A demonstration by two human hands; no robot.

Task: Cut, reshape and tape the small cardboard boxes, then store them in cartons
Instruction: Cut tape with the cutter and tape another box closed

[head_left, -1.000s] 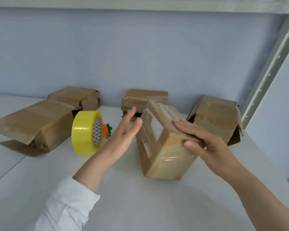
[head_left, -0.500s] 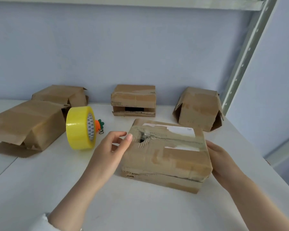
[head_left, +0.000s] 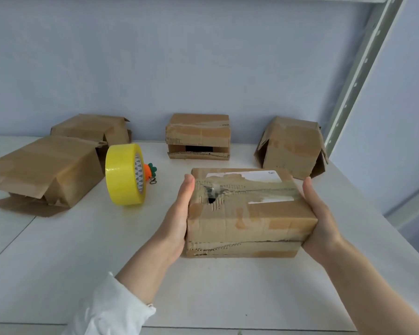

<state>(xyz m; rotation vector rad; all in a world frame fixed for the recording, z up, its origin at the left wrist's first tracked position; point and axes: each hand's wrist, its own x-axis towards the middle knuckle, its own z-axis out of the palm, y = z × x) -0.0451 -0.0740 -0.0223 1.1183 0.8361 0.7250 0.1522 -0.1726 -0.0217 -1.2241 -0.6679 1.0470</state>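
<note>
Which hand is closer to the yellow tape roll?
Left. The left hand presses the left end of the box, just right of the tape roll; the right hand presses the opposite end, beyond the box.

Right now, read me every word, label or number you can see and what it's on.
Nothing here is readable.
White label on the near box: one dark mark at its right end, too blurred to read.
Yellow tape roll: triangle pattern on its core, no words.
Right back box: faint specks, too small to read.
</note>
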